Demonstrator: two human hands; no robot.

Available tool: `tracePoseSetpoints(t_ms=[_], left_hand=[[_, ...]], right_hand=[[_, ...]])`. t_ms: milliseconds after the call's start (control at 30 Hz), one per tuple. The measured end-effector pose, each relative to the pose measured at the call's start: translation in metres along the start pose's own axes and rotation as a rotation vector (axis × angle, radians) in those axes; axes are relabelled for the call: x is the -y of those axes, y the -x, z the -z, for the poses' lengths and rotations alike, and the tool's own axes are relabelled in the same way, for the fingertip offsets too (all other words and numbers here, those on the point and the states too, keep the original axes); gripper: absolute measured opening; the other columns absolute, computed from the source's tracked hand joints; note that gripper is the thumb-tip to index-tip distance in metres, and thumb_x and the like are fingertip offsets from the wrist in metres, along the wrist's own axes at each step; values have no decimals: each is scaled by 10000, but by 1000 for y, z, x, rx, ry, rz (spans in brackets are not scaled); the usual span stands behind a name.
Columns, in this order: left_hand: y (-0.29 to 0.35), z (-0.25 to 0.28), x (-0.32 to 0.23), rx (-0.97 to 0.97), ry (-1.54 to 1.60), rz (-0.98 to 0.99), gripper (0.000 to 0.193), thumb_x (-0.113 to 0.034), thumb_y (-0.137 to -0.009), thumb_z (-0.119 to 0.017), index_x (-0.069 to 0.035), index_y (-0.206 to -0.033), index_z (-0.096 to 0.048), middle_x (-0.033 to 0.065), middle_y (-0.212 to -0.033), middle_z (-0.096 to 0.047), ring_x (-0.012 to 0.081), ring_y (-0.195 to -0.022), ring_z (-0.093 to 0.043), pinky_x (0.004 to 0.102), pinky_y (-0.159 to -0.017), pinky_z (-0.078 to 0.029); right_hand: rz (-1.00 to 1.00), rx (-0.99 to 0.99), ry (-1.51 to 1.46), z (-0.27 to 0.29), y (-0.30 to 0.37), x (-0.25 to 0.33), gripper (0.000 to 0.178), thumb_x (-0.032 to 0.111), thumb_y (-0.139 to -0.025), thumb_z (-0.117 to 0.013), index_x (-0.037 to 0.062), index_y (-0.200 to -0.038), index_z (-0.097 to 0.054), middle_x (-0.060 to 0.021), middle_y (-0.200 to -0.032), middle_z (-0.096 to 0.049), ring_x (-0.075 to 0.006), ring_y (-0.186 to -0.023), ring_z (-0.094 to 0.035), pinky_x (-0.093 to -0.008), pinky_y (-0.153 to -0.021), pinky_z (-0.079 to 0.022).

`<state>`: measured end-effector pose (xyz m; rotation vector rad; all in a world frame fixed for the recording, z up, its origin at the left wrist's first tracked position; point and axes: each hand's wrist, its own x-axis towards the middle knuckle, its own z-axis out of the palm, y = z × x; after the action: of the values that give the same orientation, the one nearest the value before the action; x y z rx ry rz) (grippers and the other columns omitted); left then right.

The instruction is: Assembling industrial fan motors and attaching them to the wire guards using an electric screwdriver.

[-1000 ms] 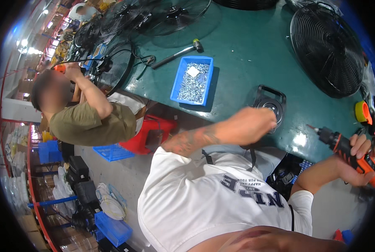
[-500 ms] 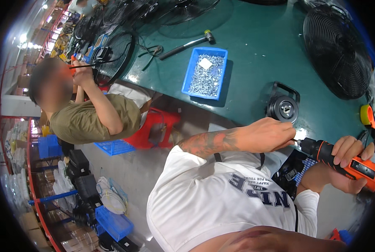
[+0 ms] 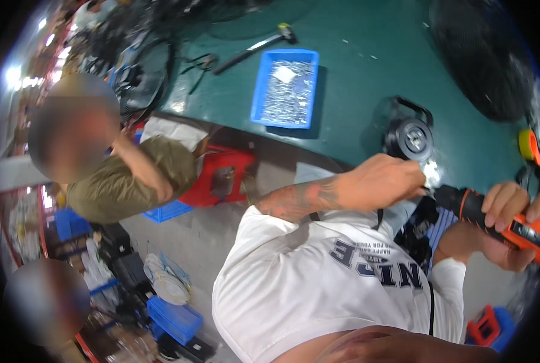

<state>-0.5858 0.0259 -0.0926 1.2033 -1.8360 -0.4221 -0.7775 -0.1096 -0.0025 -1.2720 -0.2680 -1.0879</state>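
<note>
left hand (image 3: 382,181): fingers pinching a small silvery piece (image 3: 431,175) at the nose of the orange-and-black power screwdriver (image 3: 494,215). right hand (image 3: 512,221): fingers wrapped around its grip. black round motor housing (image 3: 409,138) just beyond the left fingertips.

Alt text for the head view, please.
The right hand grips an orange-and-black power screwdriver while the left hand pinches at its tip. Beyond lie a black round part and a blue screw bin on a green table.
</note>
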Motion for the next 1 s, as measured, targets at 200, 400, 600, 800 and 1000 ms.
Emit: tracePoseSetpoints(t_ms=[200, 400, 600, 800, 1000], left_hand=[[-4, 3, -8, -12, -103, 46, 225, -118, -797, -788, -50, -952, -640, 76, -775, -536, 262, -659, -612, 381, -561, -490], [0, -8, -5, 52, -29, 61, 194, -158, -823, -776, -56, -924, -647, 63, -788, -559, 256, -676, -627, 384, -551, -505], [-1, -13, -4, 19, 28, 80, 216, -110, -802, -801, -12, -940, -666, 95, -737, -558, 280, -578, -569, 380, -515, -458], [0, -16, -1, 37, 39, 122, 215, -91, -797, -804, -6, -933, -660, 95, -735, -548, 272, -574, -567, 367, -508, -449], [-5, -20, -1, 35, 30, 127, 224, -145, -793, -820, -27, -901, -664, 69, -741, -545, 252, -581, -583, 375, -507, -470]], right_hand=[[-135, 13, 43, -10, -8, 4, 510, 528, -891, -685, 131, -1098, -440, -39, -786, -603, -165, -719, -589, -319, -654, -498], [-182, 48, 130, 0, -3, 9, 518, 567, -898, -661, 153, -1114, -436, -48, -771, -648, -181, -659, -646, -324, -611, -546], [-135, 149, 173, 3, -10, 7, 540, 613, -899, -643, 161, -1103, -427, -39, -745, -636, -176, -637, -646, -319, -586, -561], [-143, 169, 218, 6, -7, 7, 576, 655, -895, -628, 163, -1122, -434, -36, -759, -638, -175, -625, -645, -330, -580, -577], [-149, 198, 189, 12, -9, 9, 601, 658, -889, -637, 159, -1157, -436, -38, -785, -639, -175, -645, -646, -331, -600, -576]])
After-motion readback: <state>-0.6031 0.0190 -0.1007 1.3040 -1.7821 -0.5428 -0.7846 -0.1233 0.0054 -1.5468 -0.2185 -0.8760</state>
